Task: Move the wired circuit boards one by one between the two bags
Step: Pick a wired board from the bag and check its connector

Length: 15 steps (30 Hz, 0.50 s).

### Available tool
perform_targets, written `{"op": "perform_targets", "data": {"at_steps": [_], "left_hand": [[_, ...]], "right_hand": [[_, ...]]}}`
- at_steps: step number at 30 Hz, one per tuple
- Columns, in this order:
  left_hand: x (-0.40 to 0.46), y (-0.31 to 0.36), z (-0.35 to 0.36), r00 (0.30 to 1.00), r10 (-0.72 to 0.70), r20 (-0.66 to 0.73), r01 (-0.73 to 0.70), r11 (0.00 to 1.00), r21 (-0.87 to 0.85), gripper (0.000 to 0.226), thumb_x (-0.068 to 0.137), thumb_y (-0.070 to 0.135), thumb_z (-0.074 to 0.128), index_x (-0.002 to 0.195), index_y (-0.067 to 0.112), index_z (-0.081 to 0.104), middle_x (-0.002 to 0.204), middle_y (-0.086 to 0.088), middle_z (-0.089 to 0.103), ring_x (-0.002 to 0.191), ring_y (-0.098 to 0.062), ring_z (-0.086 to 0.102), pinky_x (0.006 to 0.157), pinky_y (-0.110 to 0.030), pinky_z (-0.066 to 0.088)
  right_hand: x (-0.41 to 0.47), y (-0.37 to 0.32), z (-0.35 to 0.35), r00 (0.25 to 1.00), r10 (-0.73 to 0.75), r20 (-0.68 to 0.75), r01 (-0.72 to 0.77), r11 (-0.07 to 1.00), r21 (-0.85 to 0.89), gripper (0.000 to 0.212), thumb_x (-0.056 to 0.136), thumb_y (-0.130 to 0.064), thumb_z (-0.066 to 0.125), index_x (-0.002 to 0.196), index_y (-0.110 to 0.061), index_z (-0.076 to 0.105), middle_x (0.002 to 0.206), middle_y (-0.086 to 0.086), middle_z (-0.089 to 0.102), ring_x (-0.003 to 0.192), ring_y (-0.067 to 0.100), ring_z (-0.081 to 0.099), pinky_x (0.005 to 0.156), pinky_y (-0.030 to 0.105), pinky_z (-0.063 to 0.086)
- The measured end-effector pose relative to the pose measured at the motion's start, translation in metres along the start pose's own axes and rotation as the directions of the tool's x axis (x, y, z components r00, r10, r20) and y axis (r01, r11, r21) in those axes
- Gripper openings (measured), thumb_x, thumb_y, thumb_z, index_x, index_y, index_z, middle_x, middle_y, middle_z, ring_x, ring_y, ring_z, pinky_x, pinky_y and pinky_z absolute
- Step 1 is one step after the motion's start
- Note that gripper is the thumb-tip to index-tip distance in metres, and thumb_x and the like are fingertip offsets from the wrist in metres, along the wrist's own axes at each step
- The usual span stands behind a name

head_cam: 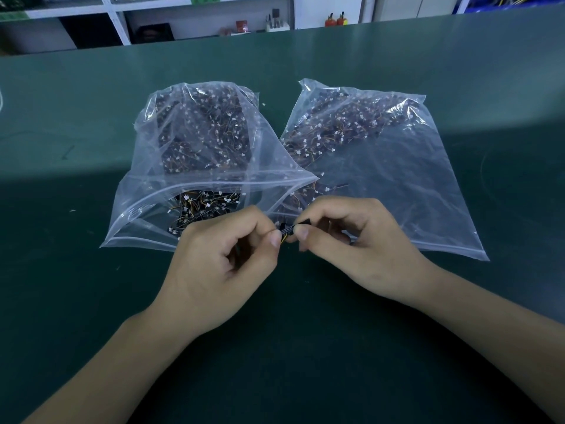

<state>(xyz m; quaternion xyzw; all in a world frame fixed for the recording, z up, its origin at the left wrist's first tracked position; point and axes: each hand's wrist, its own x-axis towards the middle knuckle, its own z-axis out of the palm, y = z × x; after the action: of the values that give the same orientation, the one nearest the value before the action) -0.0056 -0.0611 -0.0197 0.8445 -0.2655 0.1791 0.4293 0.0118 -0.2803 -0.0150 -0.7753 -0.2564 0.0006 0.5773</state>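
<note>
Fingers (275,238) of the left hand (220,261) and of the right hand (363,243) are curled and pinch one small black circuit board (289,230) between them, the left thumb and forefinger on its left end, the right thumb and forefinger on its right end, with a bit of yellow wire showing just beneath. That board is held just above the green worktop (91,133), in front of the gap where the two clear plastic bags meet. From the held board, the left bag (195,142) lies toward eleven o'clock, its zip mouth gaping open toward the person, and a heap of dark boards with white plugs and orange and yellow wires shows inside. The right bag (397,179) lies toward one o'clock, flatter, its boards bunched at the far end and along its left edge. The two bags touch and overlap along their inner edges. White shelves (122,13) with small items stand beyond the far edge of the worktop at twelve o'clock.
</note>
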Motion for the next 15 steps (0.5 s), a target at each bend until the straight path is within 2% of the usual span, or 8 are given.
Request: {"op": "perform_targets", "data": {"at_steps": [3,7,13,15], "left_hand": [[-0.0001,-0.0005,0.0007,1.0,-0.003,0.003,0.003,1.0,-0.004,0.023,0.101,0.025,0.061,0.08,0.02,0.061,0.067,0.009,0.052,0.059,-0.014,0.05,0.055,-0.027,0.04],[0.0003,-0.0004,0.0023,1.0,-0.005,-0.003,0.005,1.0,0.003,0.022,0.101,0.025,0.061,0.079,0.022,0.06,0.067,0.009,0.051,0.059,-0.015,0.05,0.054,-0.028,0.039],[-0.0002,-0.002,0.0018,1.0,-0.013,0.005,0.013,1.0,-0.012,0.023,0.102,0.025,0.06,0.08,0.019,0.061,0.066,0.008,0.05,0.058,-0.015,0.048,0.054,-0.028,0.038],[0.0004,-0.001,0.0029,1.0,-0.008,0.001,0.008,1.0,-0.008,0.023,0.101,0.024,0.061,0.079,0.019,0.059,0.066,0.009,0.049,0.058,-0.014,0.047,0.054,-0.025,0.038]], "right_hand": [[-0.0001,0.0006,-0.0002,1.0,0.007,-0.004,-0.007,1.0,-0.001,0.015,0.098,-0.016,0.068,0.086,-0.019,0.075,0.078,0.002,0.07,0.07,0.023,0.059,0.064,0.032,0.043],[-0.0002,0.0014,-0.0013,1.0,0.014,-0.008,-0.014,1.0,0.0,0.015,0.101,-0.013,0.068,0.088,-0.017,0.075,0.078,0.004,0.07,0.073,0.031,0.062,0.068,0.048,0.046],[-0.0005,0.0012,-0.0007,1.0,0.019,-0.012,-0.019,1.0,0.001,0.014,0.1,-0.015,0.068,0.089,-0.016,0.077,0.075,0.002,0.07,0.067,0.027,0.059,0.061,0.036,0.044],[-0.0005,0.002,-0.0006,1.0,0.017,-0.007,-0.017,1.0,0.006,0.014,0.1,-0.016,0.067,0.089,-0.015,0.076,0.075,0.002,0.071,0.069,0.029,0.061,0.062,0.039,0.045]]}}
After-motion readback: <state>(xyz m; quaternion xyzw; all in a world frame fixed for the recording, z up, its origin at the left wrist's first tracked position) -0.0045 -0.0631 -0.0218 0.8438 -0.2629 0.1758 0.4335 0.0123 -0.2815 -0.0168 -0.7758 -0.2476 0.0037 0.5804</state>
